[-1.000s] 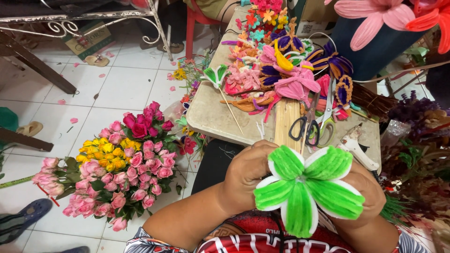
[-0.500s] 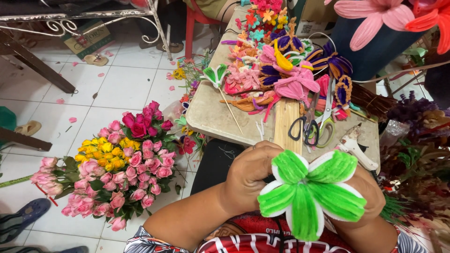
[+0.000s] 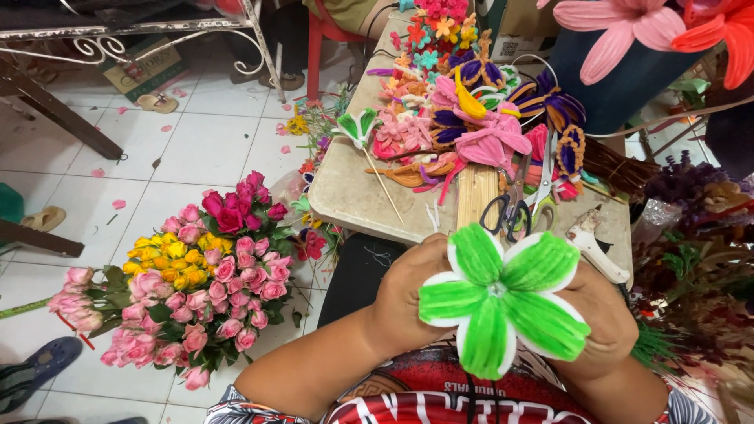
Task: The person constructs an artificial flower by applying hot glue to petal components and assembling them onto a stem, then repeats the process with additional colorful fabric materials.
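Observation:
Both my hands hold a green and white fuzzy-wire flower [image 3: 500, 301] with several looped petals, close in front of my chest. My left hand [image 3: 406, 294] grips it from behind on the left side, fingers curled under the petals. My right hand [image 3: 598, 316] grips it from behind on the right, mostly hidden by the petals. The flower faces the camera and covers the fingertips of both hands.
A small beige table [image 3: 345, 188] ahead carries a heap of colourful fuzzy-wire flowers [image 3: 463, 118], black-handled scissors [image 3: 509, 210], wooden sticks [image 3: 476, 198] and a glue gun [image 3: 591, 243]. On the tiled floor at left stands a bunch of pink, red and yellow roses [image 3: 204, 267]. A metal bench [image 3: 118, 39] stands behind.
The green flower has turned slightly in my hands and shifted a little lower. Nothing else has moved.

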